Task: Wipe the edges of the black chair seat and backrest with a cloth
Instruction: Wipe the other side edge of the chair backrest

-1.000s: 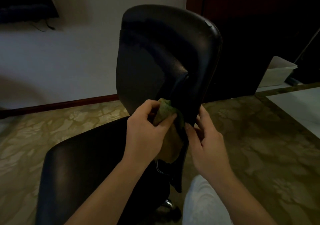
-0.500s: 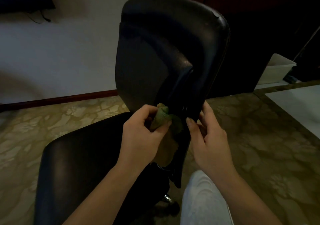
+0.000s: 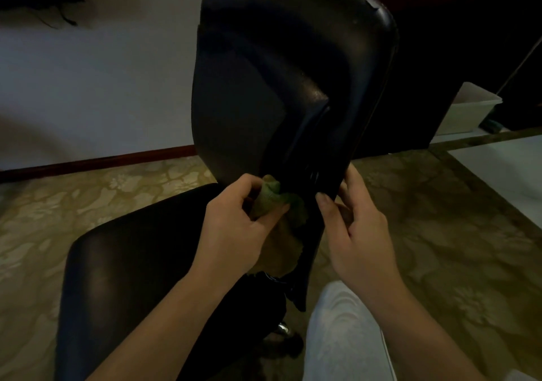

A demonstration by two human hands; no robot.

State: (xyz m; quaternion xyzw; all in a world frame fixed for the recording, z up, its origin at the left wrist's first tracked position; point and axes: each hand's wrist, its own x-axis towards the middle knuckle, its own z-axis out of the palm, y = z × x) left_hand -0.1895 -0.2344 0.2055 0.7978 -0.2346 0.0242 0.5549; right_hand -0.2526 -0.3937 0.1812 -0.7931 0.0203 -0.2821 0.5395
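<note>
Cloth [image 3: 271, 197] low on the backrest [image 3: 264, 87], and in the last second it barely travels. The left hand [image 3: 237, 228] has its fingers and thumb curled round the bunched green fabric, pushing it into the fold where the raised centre rib meets the lower shell, just above the seat [image 3: 132, 263]. The loose tail of the fabric hangs below the palm.

What does shift is the chair itself. The backrest now fills more of the view than a second ago, its top nearly at the frame's upper border, and its right rim shows a broader face. That looks like a small turn or a lean in by the person; which one, hard to say.

The right hand [image 3: 357, 228] stays put, thumb in front and fingers behind, pinching the lower right rim and steadying it.

My read: this is scrubbing one awkward corner, not a sweep along an edge. The long side rims, the top curve and the seat's border look yet to come. The patterned carpet [image 3: 440, 234] and a pale tub [image 3: 469, 107] sit well clear.
</note>
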